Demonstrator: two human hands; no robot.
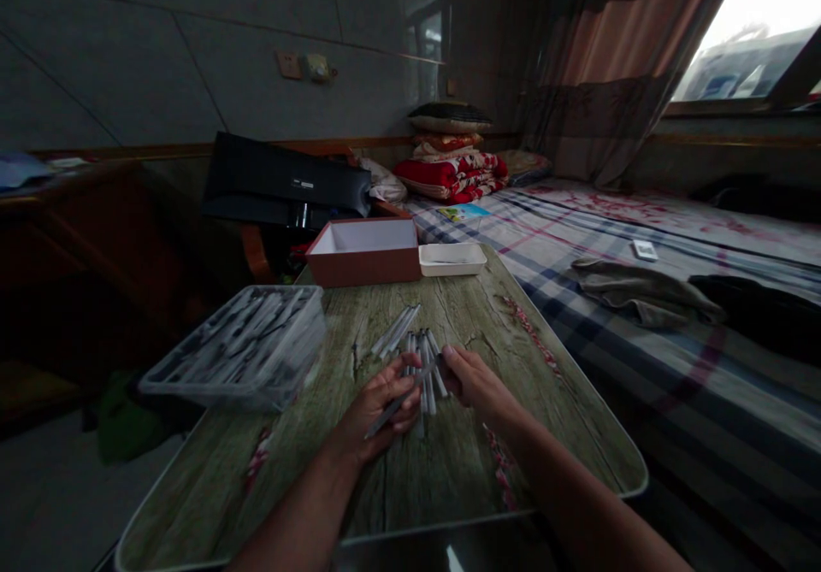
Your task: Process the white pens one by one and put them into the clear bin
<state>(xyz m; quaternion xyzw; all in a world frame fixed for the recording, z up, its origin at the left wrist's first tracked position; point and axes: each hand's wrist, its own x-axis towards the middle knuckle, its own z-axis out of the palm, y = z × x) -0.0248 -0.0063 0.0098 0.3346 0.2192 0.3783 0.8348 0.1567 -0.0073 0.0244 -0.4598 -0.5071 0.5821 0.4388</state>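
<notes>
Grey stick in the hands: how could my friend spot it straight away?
Find the wood-patterned table beside the plaid bed, then the left hand and right hand above it. The grey stick slants across the left hand toward the right. Unlike the paler sticks lying nearby on the table, it is held up.

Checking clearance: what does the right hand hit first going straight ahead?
Beyond the slim stick at its fingertips, the right hand would probably meet the loose sticks lying on the table first; height is unclear, so it might pass above them.
</notes>
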